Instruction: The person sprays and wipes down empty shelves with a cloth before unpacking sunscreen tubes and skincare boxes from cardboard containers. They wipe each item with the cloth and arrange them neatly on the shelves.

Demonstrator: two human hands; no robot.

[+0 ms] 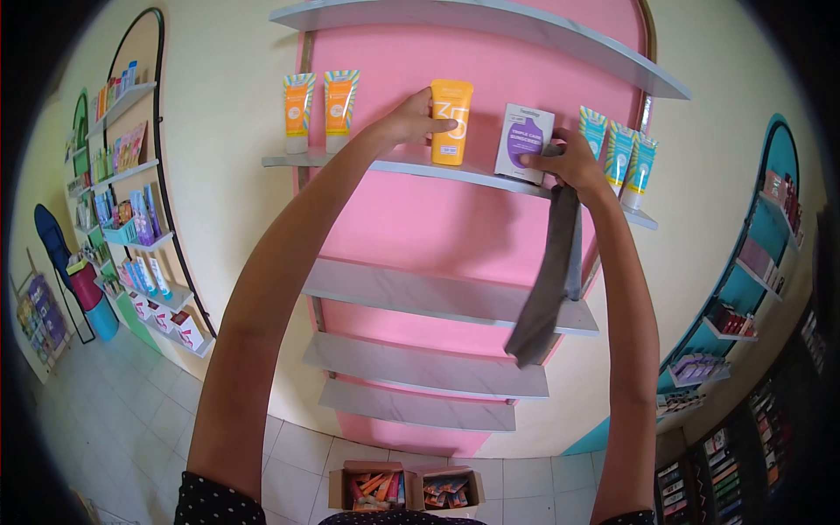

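Observation:
On the second shelf from the top, my left hand (415,121) grips a yellow-orange sunscreen tube (451,131) marked 35, cap end down at the shelf. My right hand (573,164) is closed around the right side of a white and purple sunscreen box (523,144), thumb across its front. From that same hand a dark grey cloth (551,280) hangs past the shelf edge. Two orange tubes (340,109) stand to the left. Several teal tubes (619,157) are lined up beyond my right hand, partly hidden by it.
Marbled shelves (429,363) run across the pink wall panel, with a top shelf (490,31) overhead. On the tiled floor below sit two cardboard boxes (337,490) of tubes and packets. Stocked side shelves (131,175) line the left wall; a teal display (779,157) is at right.

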